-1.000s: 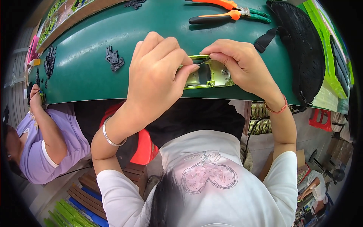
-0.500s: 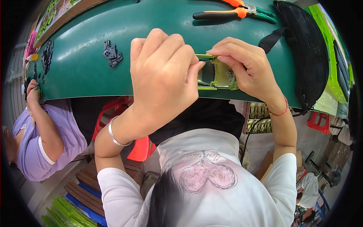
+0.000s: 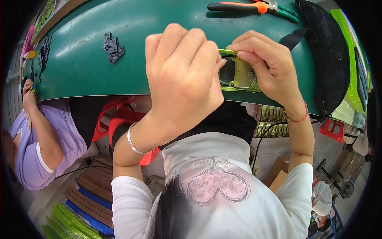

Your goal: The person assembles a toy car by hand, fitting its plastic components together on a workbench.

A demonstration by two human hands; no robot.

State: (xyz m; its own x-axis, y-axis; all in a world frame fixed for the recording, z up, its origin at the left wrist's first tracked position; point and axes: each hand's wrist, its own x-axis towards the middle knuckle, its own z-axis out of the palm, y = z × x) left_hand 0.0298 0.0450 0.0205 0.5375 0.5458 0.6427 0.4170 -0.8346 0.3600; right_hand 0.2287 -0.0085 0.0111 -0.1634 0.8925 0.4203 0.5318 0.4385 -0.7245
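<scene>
Above the near edge of the green table (image 3: 131,75), both my hands work on a lime-green plastic frame (image 3: 241,73) with a see-through middle. My left hand (image 3: 183,75) is closed, its back toward the view, and covers the frame's left end. What its curled fingers grip is mostly hidden behind the knuckles. Thumb and fingertips of my right hand (image 3: 272,63) pinch the frame's far rail near its right corner. The frame's near rail shows below, between the two hands.
Orange-and-black pliers (image 3: 238,8) lie at the table's far side. A black mesh pouch (image 3: 328,59) rests at the right. Small black parts (image 3: 113,47) form a pile at the left. A co-worker in a purple shirt (image 3: 59,135) sits on my left, near a red stool (image 3: 115,119).
Both hands and the frame have shifted slightly right in the view. The pliers and pouch appear a little higher and farther right. My grip looks much the same.
</scene>
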